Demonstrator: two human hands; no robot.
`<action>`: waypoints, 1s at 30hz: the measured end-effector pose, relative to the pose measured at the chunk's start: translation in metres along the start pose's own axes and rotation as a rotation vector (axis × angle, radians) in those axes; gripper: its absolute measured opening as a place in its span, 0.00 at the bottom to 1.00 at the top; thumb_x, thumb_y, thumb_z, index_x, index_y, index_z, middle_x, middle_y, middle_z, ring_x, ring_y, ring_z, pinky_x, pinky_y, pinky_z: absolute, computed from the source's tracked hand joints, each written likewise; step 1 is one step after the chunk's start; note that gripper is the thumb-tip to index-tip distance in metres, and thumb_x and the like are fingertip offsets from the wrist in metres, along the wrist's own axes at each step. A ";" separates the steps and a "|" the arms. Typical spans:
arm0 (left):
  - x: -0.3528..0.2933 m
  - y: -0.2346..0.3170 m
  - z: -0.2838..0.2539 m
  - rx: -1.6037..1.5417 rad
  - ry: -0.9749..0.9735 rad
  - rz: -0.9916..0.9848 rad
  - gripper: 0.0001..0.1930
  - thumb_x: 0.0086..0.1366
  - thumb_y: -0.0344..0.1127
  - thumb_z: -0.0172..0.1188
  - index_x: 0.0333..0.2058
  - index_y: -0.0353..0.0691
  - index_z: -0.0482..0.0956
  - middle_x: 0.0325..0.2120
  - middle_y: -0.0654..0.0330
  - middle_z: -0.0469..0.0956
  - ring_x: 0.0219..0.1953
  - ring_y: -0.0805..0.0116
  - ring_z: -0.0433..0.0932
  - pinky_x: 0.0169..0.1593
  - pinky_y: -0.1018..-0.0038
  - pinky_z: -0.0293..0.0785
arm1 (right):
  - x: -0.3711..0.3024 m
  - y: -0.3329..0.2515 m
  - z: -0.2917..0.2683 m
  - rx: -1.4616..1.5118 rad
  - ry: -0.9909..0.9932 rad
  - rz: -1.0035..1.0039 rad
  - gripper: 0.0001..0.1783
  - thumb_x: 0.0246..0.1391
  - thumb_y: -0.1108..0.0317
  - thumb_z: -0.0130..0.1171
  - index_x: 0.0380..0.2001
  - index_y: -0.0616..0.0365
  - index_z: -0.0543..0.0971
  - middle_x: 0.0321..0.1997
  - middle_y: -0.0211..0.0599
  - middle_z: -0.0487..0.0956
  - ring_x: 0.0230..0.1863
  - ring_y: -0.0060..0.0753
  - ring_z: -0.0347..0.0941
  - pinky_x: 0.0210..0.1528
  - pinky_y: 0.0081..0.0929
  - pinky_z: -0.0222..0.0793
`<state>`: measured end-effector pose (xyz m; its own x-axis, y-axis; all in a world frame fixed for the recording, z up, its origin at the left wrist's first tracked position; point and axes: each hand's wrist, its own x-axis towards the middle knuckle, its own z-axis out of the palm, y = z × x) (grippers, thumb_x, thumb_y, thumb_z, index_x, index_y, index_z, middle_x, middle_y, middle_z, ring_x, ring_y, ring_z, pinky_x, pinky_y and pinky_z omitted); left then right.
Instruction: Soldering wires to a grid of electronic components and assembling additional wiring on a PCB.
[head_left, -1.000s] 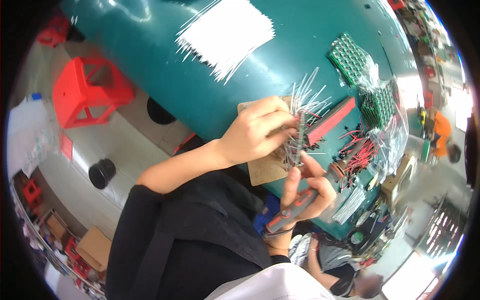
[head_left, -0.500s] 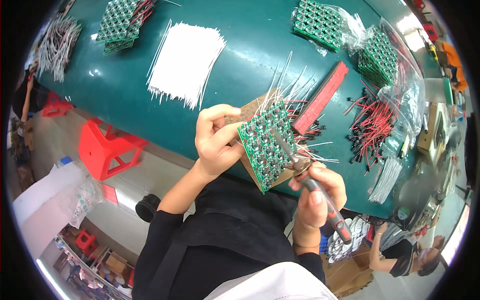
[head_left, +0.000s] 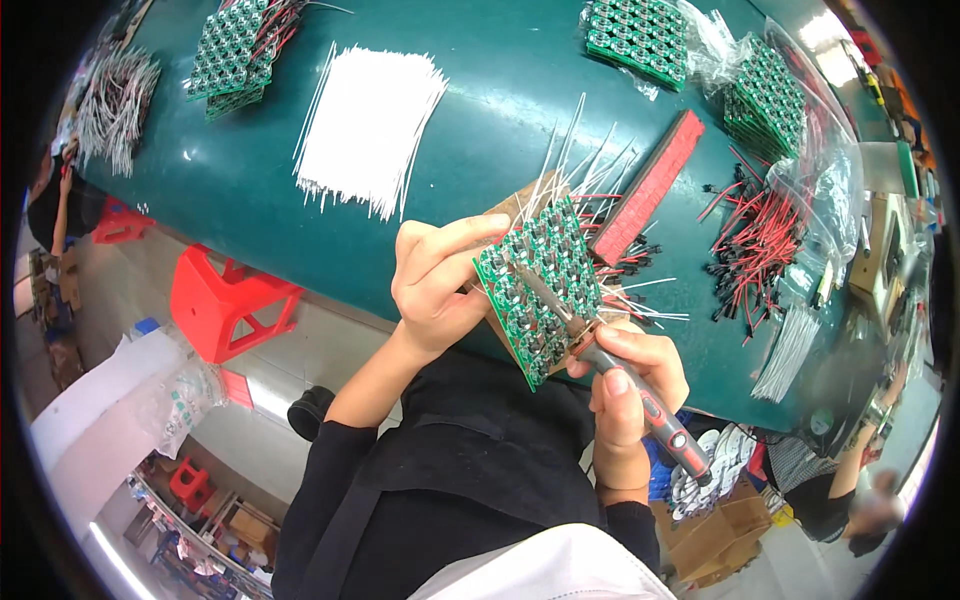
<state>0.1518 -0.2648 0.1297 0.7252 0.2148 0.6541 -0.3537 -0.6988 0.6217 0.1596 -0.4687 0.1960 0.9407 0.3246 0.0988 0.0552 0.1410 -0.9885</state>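
My left hand point(head_left: 440, 285) pinches the left edge of a green circuit board panel point(head_left: 560, 250), which is tilted above the table. Small black parts sit in rows across it. In my right hand point(head_left: 640, 375) is a grey and red soldering iron point(head_left: 660, 420), gripped like a pen. Its tip meets or hovers just over the panel near the upper left edge; contact cannot be made out. White wires point(head_left: 570, 150) and red wires stick out beyond the panel's far side. Under it lies a brown board point(head_left: 525, 200), partly covered.
A red bar point(head_left: 650, 190) lies right of the panel. Around the green table point(head_left: 480, 120) are a white wire bundle point(head_left: 365, 125), red-black wires point(head_left: 755, 250), stacked circuit panels point(head_left: 637, 42) and plastic bags. A red stool point(head_left: 225, 300) stands at left; another person point(head_left: 830, 495) sits at right.
The soldering iron's tip has shifted left across the panel, from near its middle toward the left edge. My left index finger reaches a little farther along the panel's edge.
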 end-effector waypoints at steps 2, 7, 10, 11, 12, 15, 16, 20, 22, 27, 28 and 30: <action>0.001 0.000 -0.001 0.003 0.001 0.004 0.14 0.40 0.28 0.71 0.30 0.41 0.84 0.43 0.65 0.83 0.32 0.69 0.67 0.35 0.77 0.65 | 0.002 -0.005 0.001 -0.006 -0.011 0.024 0.15 0.57 0.68 0.56 0.45 0.66 0.77 0.29 0.45 0.81 0.28 0.32 0.78 0.33 0.26 0.74; 0.001 0.000 0.001 0.009 -0.012 0.013 0.13 0.40 0.28 0.72 0.29 0.40 0.83 0.42 0.65 0.84 0.32 0.69 0.68 0.35 0.77 0.65 | 0.001 0.003 -0.005 -0.020 0.008 -0.108 0.16 0.57 0.68 0.56 0.47 0.63 0.77 0.29 0.44 0.81 0.26 0.31 0.78 0.31 0.26 0.74; 0.003 0.002 0.001 0.019 -0.019 0.004 0.13 0.41 0.29 0.72 0.29 0.40 0.82 0.42 0.65 0.84 0.32 0.69 0.69 0.35 0.77 0.65 | -0.004 0.003 -0.011 -0.016 0.064 -0.090 0.15 0.60 0.64 0.58 0.48 0.59 0.76 0.29 0.43 0.82 0.23 0.30 0.77 0.30 0.27 0.75; 0.003 0.001 0.000 0.025 -0.018 0.008 0.13 0.41 0.29 0.72 0.30 0.40 0.83 0.42 0.65 0.84 0.32 0.69 0.69 0.35 0.77 0.65 | -0.006 0.006 -0.006 -0.058 0.060 -0.124 0.18 0.63 0.57 0.55 0.48 0.59 0.72 0.26 0.44 0.81 0.23 0.29 0.75 0.28 0.25 0.72; 0.003 0.001 0.001 0.027 -0.018 0.012 0.13 0.42 0.29 0.73 0.30 0.41 0.83 0.41 0.64 0.83 0.32 0.69 0.69 0.35 0.76 0.65 | -0.006 0.009 -0.004 -0.105 0.059 -0.158 0.22 0.66 0.51 0.52 0.49 0.59 0.68 0.23 0.44 0.80 0.22 0.28 0.74 0.26 0.23 0.70; 0.000 0.000 0.000 0.015 -0.031 -0.021 0.14 0.42 0.29 0.73 0.30 0.40 0.83 0.41 0.63 0.83 0.33 0.68 0.70 0.35 0.76 0.65 | -0.004 0.019 -0.008 -0.336 -0.089 -0.217 0.26 0.53 0.47 0.65 0.39 0.48 0.63 0.41 0.52 0.83 0.32 0.33 0.76 0.30 0.24 0.69; -0.002 0.000 0.000 0.016 -0.041 -0.017 0.14 0.42 0.29 0.73 0.30 0.40 0.83 0.41 0.63 0.83 0.33 0.68 0.70 0.35 0.76 0.65 | -0.004 0.021 -0.006 -0.404 -0.123 -0.263 0.30 0.46 0.48 0.73 0.37 0.46 0.62 0.46 0.52 0.82 0.37 0.35 0.77 0.33 0.25 0.70; -0.006 0.001 0.001 -0.016 -0.062 -0.061 0.15 0.42 0.29 0.74 0.31 0.38 0.82 0.41 0.60 0.79 0.36 0.68 0.72 0.35 0.75 0.67 | -0.006 0.025 0.011 -0.546 -0.119 -0.328 0.35 0.30 0.51 0.82 0.31 0.45 0.63 0.56 0.54 0.77 0.54 0.49 0.72 0.55 0.38 0.65; -0.009 0.001 0.000 -0.102 -0.044 -0.102 0.15 0.44 0.29 0.74 0.33 0.36 0.81 0.41 0.57 0.76 0.38 0.66 0.73 0.37 0.74 0.70 | -0.007 0.025 0.014 -0.544 -0.127 -0.298 0.33 0.30 0.53 0.82 0.28 0.45 0.65 0.57 0.54 0.77 0.52 0.50 0.73 0.53 0.38 0.66; -0.008 0.005 -0.001 -0.090 -0.052 -0.111 0.10 0.58 0.33 0.68 0.32 0.34 0.79 0.42 0.54 0.74 0.38 0.64 0.73 0.41 0.71 0.73 | -0.007 0.027 0.014 -0.633 -0.101 -0.366 0.28 0.33 0.62 0.81 0.24 0.47 0.65 0.56 0.54 0.77 0.47 0.51 0.75 0.52 0.38 0.67; -0.007 0.006 -0.002 -0.103 -0.024 -0.120 0.11 0.64 0.37 0.61 0.31 0.33 0.78 0.40 0.54 0.74 0.37 0.63 0.73 0.40 0.71 0.72 | -0.007 0.025 0.014 -0.662 -0.085 -0.382 0.26 0.34 0.65 0.79 0.23 0.47 0.65 0.56 0.54 0.77 0.46 0.51 0.75 0.50 0.38 0.68; -0.006 0.004 -0.005 -0.116 0.002 -0.126 0.16 0.70 0.41 0.54 0.31 0.33 0.77 0.38 0.54 0.74 0.36 0.62 0.73 0.39 0.70 0.72 | -0.006 0.026 0.011 -0.656 -0.067 -0.403 0.26 0.35 0.66 0.78 0.25 0.47 0.66 0.55 0.54 0.78 0.45 0.51 0.76 0.47 0.38 0.70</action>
<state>0.1428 -0.2650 0.1302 0.7669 0.2977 0.5685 -0.3255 -0.5830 0.7444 0.1518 -0.4562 0.1712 0.7847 0.4252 0.4511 0.5957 -0.3162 -0.7383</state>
